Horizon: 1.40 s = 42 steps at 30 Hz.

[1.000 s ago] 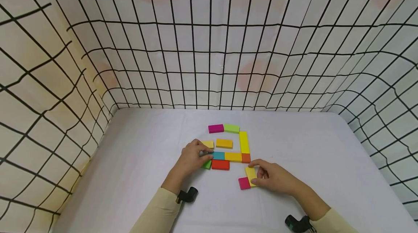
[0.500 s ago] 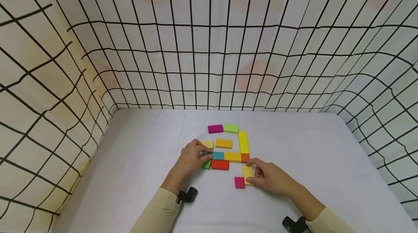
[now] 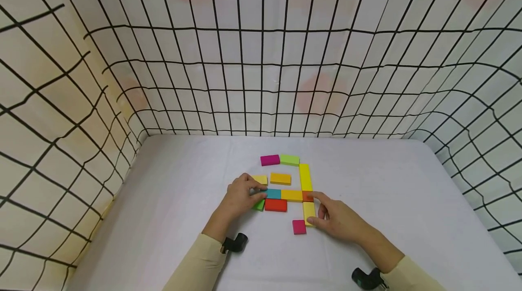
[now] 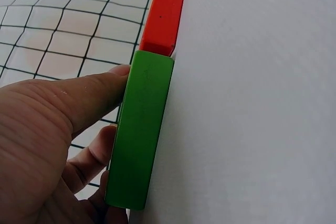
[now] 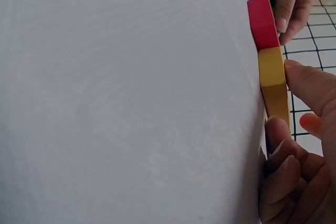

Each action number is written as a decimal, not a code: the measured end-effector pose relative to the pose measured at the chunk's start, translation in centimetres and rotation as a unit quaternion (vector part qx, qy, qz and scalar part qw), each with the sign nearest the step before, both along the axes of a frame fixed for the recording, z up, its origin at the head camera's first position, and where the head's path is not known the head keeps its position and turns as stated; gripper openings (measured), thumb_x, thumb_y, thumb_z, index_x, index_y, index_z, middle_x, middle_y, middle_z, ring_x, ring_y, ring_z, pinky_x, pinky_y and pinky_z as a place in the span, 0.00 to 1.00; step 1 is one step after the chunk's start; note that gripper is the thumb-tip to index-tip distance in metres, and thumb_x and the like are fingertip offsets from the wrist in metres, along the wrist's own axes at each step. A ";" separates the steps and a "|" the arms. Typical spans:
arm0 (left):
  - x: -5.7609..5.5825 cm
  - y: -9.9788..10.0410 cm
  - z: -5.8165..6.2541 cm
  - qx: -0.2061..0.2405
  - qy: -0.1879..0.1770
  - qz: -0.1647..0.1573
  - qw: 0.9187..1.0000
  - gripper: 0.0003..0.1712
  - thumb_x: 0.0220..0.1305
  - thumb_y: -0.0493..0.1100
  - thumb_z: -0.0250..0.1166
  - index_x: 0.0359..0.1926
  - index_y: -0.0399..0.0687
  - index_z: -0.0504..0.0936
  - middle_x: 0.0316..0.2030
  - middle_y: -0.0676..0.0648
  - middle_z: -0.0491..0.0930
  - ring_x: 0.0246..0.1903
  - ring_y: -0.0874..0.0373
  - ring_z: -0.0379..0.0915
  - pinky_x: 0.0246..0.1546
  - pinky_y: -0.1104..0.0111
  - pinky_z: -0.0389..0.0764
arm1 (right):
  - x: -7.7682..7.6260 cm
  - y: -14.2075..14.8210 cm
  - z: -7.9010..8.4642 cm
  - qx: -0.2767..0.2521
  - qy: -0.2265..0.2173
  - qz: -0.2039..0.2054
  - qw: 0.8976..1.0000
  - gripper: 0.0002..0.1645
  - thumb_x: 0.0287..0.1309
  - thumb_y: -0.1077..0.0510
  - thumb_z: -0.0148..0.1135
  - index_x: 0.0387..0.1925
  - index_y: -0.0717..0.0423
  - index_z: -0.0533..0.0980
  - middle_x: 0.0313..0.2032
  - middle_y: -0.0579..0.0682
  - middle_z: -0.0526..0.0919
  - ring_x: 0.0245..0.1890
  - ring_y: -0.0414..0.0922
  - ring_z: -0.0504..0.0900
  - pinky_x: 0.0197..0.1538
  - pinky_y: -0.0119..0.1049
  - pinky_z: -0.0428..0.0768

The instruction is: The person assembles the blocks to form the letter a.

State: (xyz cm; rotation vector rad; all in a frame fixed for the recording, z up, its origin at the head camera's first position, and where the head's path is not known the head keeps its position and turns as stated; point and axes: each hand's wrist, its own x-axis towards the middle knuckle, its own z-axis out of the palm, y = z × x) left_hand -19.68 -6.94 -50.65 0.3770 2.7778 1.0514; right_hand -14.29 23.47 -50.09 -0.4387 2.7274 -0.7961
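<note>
My left hand [image 3: 241, 196] pinches the left part of a teal block [image 3: 273, 194], thumb on the near side and index finger on the far side. A green block [image 4: 140, 129] lies beside that thumb, its end meeting a red block [image 3: 275, 205]. At the right, my right hand [image 3: 340, 218] holds a pale yellow block [image 3: 309, 211] with the thumb at its near end; the index finger reaches the orange-red block [image 3: 307, 196] that it abuts. A pink block [image 3: 299, 227] lies just left of the pale yellow one's near end. My left fingers hide part of the row.
An amber block [image 3: 291, 196] joins the teal and orange-red ones. Beyond lie a bright yellow block [image 3: 305, 177], a light green block [image 3: 290, 160], a magenta block [image 3: 270, 160] and another amber block [image 3: 280, 178]. A black wire grid [image 3: 261, 64] encloses the white table [image 3: 183, 159].
My right hand has moved the pale yellow block away from me and slightly left, straightening it against the orange-red block. The pink block shifted left and parted from it. My left hand stays in place.
</note>
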 end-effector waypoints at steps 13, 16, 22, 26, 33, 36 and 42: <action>0.0 0.0 0.0 0.004 0.000 -0.001 1.000 0.11 0.63 0.51 0.73 0.46 0.60 0.92 0.42 0.51 0.75 0.44 0.57 0.69 0.45 0.62 0.69 | -0.4 -0.2 0.0 0.011 -0.024 -0.024 0.999 0.46 0.56 0.36 0.72 0.73 0.39 0.65 0.26 0.38 0.73 0.24 0.36 0.70 0.29 0.28 0.68; 0.0 0.0 0.0 0.004 -0.001 -0.001 1.000 0.12 0.63 0.52 0.73 0.47 0.60 0.91 0.42 0.52 0.75 0.44 0.57 0.69 0.45 0.62 0.69 | -0.4 -0.2 0.0 0.010 -0.026 -0.025 0.999 0.46 0.57 0.36 0.72 0.73 0.39 0.65 0.26 0.39 0.73 0.24 0.36 0.70 0.29 0.29 0.68; 0.0 0.0 0.0 0.002 -0.001 0.001 1.000 0.12 0.63 0.51 0.73 0.47 0.60 0.91 0.42 0.52 0.75 0.45 0.57 0.69 0.46 0.62 0.69 | -0.5 -0.2 -0.2 0.018 -0.027 -0.029 0.999 0.47 0.56 0.34 0.71 0.74 0.39 0.64 0.27 0.39 0.73 0.24 0.36 0.70 0.28 0.28 0.67; 0.0 0.0 0.1 0.003 -0.005 0.001 1.000 0.12 0.63 0.51 0.73 0.47 0.60 0.91 0.42 0.52 0.75 0.45 0.56 0.70 0.47 0.61 0.69 | -0.8 0.0 -0.1 0.018 -0.033 -0.027 0.999 0.47 0.57 0.33 0.70 0.74 0.39 0.64 0.27 0.39 0.73 0.24 0.37 0.70 0.28 0.29 0.67; -0.1 0.1 0.0 0.004 -0.003 -0.002 1.000 0.12 0.63 0.51 0.73 0.47 0.60 0.91 0.42 0.52 0.75 0.45 0.56 0.70 0.46 0.63 0.69 | -2.2 0.8 0.0 -0.004 -0.060 -0.029 0.998 0.48 0.58 0.34 0.69 0.76 0.40 0.62 0.26 0.42 0.75 0.23 0.39 0.72 0.27 0.30 0.68; -0.1 0.1 0.0 0.005 -0.002 -0.002 1.000 0.12 0.63 0.51 0.73 0.47 0.60 0.91 0.42 0.52 0.75 0.45 0.56 0.70 0.46 0.63 0.69 | -2.8 1.1 0.0 -0.025 -0.086 -0.037 0.995 0.50 0.57 0.34 0.70 0.76 0.37 0.60 0.26 0.45 0.75 0.20 0.41 0.74 0.24 0.31 0.69; 0.0 0.0 0.1 0.007 0.000 -0.003 1.000 0.11 0.63 0.51 0.73 0.47 0.60 0.91 0.43 0.51 0.75 0.44 0.56 0.70 0.45 0.63 0.70 | -3.4 1.0 -0.1 -0.041 -0.126 -0.052 0.990 0.53 0.55 0.34 0.73 0.77 0.34 0.59 0.24 0.47 0.76 0.16 0.45 0.75 0.22 0.33 0.71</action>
